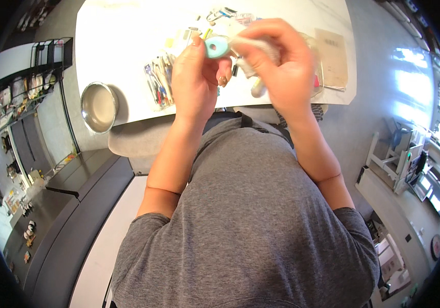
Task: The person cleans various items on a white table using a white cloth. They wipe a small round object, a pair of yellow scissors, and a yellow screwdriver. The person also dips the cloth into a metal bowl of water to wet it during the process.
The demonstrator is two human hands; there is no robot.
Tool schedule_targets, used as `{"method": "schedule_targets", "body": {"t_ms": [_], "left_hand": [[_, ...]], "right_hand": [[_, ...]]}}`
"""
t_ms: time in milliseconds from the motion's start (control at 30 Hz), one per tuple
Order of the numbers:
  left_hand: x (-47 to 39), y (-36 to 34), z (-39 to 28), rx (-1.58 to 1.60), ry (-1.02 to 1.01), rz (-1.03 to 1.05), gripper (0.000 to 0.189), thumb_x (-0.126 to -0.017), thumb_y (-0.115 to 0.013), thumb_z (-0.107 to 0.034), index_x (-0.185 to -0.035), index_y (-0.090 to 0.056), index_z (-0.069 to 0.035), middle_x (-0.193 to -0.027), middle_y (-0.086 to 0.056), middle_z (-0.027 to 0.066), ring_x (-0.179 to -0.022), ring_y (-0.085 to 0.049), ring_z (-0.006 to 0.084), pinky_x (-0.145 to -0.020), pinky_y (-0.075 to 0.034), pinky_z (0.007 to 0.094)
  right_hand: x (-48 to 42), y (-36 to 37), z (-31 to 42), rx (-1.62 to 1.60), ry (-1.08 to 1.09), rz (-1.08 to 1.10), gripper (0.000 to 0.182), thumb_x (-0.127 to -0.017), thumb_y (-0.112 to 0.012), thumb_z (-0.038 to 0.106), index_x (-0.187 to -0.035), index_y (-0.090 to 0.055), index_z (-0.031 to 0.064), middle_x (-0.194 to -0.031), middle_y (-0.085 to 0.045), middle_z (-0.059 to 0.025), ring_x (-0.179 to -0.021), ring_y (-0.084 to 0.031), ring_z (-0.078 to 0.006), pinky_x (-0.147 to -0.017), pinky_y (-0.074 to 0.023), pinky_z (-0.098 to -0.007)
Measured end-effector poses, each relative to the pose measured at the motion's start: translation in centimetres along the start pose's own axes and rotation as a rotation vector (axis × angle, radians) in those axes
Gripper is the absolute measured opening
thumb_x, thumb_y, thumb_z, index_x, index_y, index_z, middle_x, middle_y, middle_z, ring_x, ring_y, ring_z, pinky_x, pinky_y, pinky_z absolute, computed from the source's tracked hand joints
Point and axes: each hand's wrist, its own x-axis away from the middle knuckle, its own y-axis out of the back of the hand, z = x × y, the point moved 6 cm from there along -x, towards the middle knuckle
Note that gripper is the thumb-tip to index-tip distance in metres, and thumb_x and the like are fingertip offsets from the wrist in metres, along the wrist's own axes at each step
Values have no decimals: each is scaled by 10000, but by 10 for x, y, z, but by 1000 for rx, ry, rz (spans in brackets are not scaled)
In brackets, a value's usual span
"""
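Between the thumb and fingers of my left hand (pixel 199 73) is a small light-blue oval piece (pixel 216 47) with a hole through it. My right hand (pixel 285 61), slightly blurred, grips a pale ribbed cloth (pixel 264 50) close to the right end of that piece; whether the cloth touches it I cannot tell. Under my hands lies a white table (pixel 135 23). Left of my left hand, several pens and slim tools (pixel 160 79) lie together in a clear holder. A rounded pale object (pixel 258 88) sits below the cloth, its kind unclear.
A metal bowl (pixel 99 107) stands at the table's left front corner. On the right lies a brown paper-like packet or booklet (pixel 331 59) beside a partly hidden clear container. Small loose items, among them a blue-and-white one (pixel 224 14), are at the back. A chair seat (pixel 139 138) is under the front edge.
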Motion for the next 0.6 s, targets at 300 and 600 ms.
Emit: {"method": "schedule_targets", "body": {"t_ms": [300, 600], "left_hand": [[12, 8, 2, -390, 100, 11, 361, -1067, -582, -313, -878, -659, -15, -695, -629, 26, -547, -499, 57, -504, -383, 220], [39, 51, 26, -363, 159, 54, 335, -1074, -565, -284, -987, -702, 9, -702, -608, -12, -618, -536, 49, -546, -405, 230]], "right_hand": [[4, -17, -30, -99, -189, 123, 121, -908, -747, 72, -960, -671, -7, -917, -694, -47, -909, -643, -103, -799, -517, -273], [9, -34, -105, -350, -577, 186, 135, -935, -712, 111, -1008, -683, 1, -968, -700, -54, -925, -652, -110, -832, -512, -268]]}}
